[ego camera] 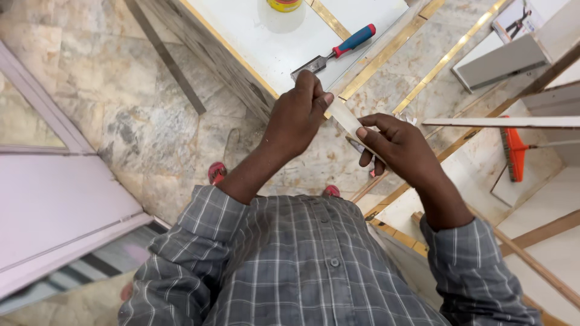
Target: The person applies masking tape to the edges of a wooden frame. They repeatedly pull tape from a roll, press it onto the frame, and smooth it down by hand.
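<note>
Shirt (302,265): grey plaid, buttoned, sleeves rolled to the forearm; fills the lower frame, closest to the lens.

Left hand (297,115): raised over the floor, fingers (314,90) clenched around the upper end of the strip, thumb pressed along it.

Right hand (402,148): just beside the left, fingers (370,137) pinching the strip's lower end; a small dark item sits under the fingers, too hidden to identify.

Strip (345,118): pale, flat, narrow; held between both hands in the air, slanting down from left hand to right, above the floor and just off the counter's corner.

Counter (254,42): white top with gold edging, upper centre.

Chisel (335,51): red-and-blue handle, steel blade; lies on the counter, blade end near the left hand's knuckles, apart from them.

Jar (284,6): yellow-lidded, at the counter's far edge, partly cut off.

Floor (121,108): veined marble; long gold trims (423,78) lie across it on the right.

Broom (515,154): orange head, right side, among white panels (501,60).

Sandals (217,172): red, just visible beyond the shirt.
</note>
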